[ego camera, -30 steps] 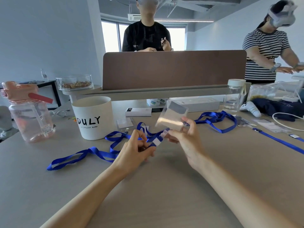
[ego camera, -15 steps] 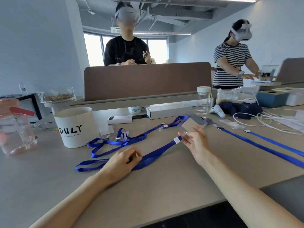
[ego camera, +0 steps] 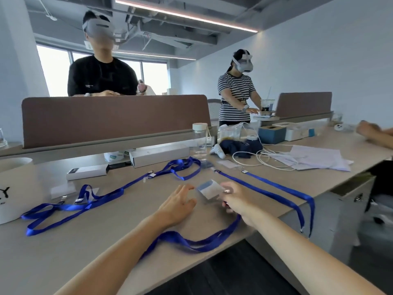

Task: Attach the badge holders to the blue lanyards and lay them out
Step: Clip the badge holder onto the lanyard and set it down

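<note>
Holding a clear badge holder [ego camera: 209, 189] just above the bench [ego camera: 106, 226], the right hand [ego camera: 236, 201] has its grip pinched shut on the holder's near edge, where the blue lanyard [ego camera: 195, 241] it belongs to seems to join. That lanyard trails from under the right hand back toward the bench's front edge in a loose curve. The left hand [ego camera: 177, 202] hovers beside the holder with fingers spread apart, gripping nothing.

By my reading the task is partway through. This holder looks attached and is about to be laid down — though the clip itself is hidden by the fingers, so I cannot confirm it. To the right, a long lanyard [ego camera: 276, 188] lies stretched out flat in two straight runs, apparently already laid out; whether a holder hangs on it is unclear. To the left, several tangled lanyards [ego camera: 85, 201] remain in a heap, with loose clear holders [ego camera: 63, 189] nearby — those are probably left to do.
</note>
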`<state>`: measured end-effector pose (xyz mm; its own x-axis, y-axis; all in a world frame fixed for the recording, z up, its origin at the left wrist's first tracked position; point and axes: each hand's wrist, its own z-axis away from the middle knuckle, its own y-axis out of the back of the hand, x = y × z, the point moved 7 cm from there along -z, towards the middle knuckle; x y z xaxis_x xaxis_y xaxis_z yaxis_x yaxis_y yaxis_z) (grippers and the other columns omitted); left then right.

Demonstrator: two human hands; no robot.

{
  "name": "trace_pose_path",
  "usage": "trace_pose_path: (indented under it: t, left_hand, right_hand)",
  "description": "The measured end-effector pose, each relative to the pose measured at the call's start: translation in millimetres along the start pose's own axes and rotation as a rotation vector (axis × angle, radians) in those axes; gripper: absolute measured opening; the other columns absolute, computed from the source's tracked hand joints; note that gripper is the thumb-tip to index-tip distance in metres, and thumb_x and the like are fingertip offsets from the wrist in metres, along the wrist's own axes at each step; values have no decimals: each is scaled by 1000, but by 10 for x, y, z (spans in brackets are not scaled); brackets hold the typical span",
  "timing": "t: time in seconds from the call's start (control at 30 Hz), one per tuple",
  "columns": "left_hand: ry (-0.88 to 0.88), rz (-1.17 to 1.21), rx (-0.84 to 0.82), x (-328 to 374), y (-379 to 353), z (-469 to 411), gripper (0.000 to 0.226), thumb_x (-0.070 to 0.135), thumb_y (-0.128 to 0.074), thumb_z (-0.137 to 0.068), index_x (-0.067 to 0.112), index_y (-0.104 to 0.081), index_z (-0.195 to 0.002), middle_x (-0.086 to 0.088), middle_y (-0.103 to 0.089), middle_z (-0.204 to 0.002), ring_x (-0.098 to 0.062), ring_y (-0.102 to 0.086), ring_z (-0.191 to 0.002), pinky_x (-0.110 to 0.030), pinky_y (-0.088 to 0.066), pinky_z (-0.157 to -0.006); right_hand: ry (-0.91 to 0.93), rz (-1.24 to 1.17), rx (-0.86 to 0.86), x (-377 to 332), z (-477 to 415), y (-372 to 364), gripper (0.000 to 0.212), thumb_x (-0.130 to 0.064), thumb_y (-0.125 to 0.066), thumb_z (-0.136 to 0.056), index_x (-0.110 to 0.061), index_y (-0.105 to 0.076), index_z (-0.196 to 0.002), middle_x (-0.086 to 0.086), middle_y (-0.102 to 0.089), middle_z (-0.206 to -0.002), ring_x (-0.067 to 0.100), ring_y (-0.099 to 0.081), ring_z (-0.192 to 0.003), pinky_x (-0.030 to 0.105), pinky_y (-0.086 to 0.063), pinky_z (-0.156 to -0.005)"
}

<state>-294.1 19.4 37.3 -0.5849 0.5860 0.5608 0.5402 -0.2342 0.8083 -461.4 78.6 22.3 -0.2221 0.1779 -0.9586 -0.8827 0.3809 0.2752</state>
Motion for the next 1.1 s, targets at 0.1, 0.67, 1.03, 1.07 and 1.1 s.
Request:
trace_pose_path:
  t: [0.1,0.67,1.03,1.07,1.1]
  left_hand:
    - [-9,-188,-176,82,-329,-237,53,35,-32,-103,25,-15,-152,-5,-22,-158,-24,-31,-140,-39,-25,-113]
    - [166,-478,-30,-649,-266,-1344,51,42,-18,-102,28,-20,-151,3,-13,-161,-14,-11,-148,-40,-13,-119]
    - [239,-501,12,-938,-208,-1894,52,45,-19,-101,25,-26,-149,-2,-18,-160,-23,-19,-146,-50,-15,-117]
    - [249,-510,2,-955,-207,-1923,51,43,-18,-102,24,-25,-149,-3,-16,-161,-24,-18,-147,-51,-14,-118]
    - [265,-506,2,-973,-207,-1946,51,41,-18,-102,23,-25,-149,-4,-16,-161,-25,-17,-147,-50,-15,-117]
  right_hand:
    - [35,7,16,56,-43,55,40,-10,-53,-97,-21,-46,-135,-1,-63,-94,16,-58,-70,24,-45,-52]
    - [141,-229,124,38,-582,180,38,-1,-45,-92,-25,-60,-117,9,-63,-108,5,-55,-53,20,-45,-47]
    - [178,-278,-6,-20,-795,98,32,-8,-64,-91,-23,-58,-119,-13,-53,-114,6,-68,-62,24,-58,-57]
    - [173,-275,-19,-13,-805,91,34,-6,-63,-91,-23,-58,-120,-12,-53,-115,6,-69,-63,24,-58,-58]
    - [171,-271,-28,-6,-813,90,35,-4,-61,-92,-23,-57,-121,-11,-53,-116,6,-69,-64,24,-59,-59]
